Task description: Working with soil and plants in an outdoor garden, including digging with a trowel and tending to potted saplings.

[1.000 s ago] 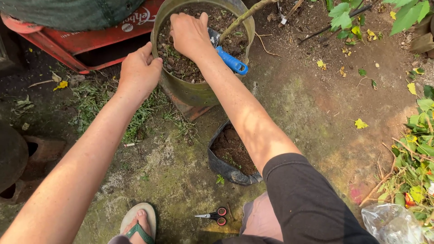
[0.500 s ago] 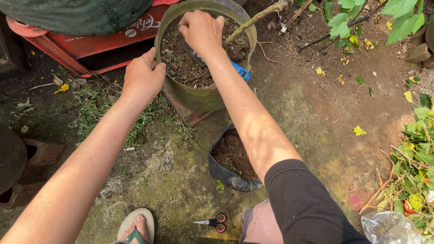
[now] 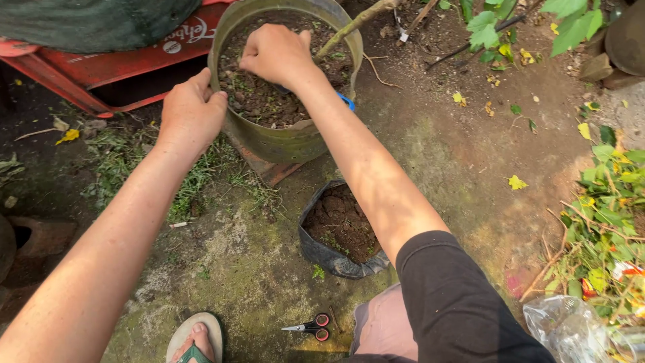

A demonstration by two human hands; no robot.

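A round olive-green pot [image 3: 282,144] filled with dark soil [image 3: 259,101] stands on the ground, and a thin woody stem [image 3: 353,25] leans out of it to the upper right. My left hand [image 3: 191,114] grips the pot's left rim. My right hand [image 3: 279,54] is closed in a fist down on the soil, holding a blue-handled tool [image 3: 346,101]. Only a bit of the blue handle shows under my forearm.
A black grow bag [image 3: 322,252] of soil sits below the pot. Small red-handled scissors [image 3: 312,327] lie by my sandalled foot [image 3: 195,339]. A red metal frame [image 3: 101,67] is at the upper left. Leafy cuttings [image 3: 605,235] and a clear plastic bag [image 3: 571,329] lie at the right.
My right hand has shifted left and nearer across the soil, and the blue handle is now mostly hidden under my forearm. My left hand has stayed on the rim.
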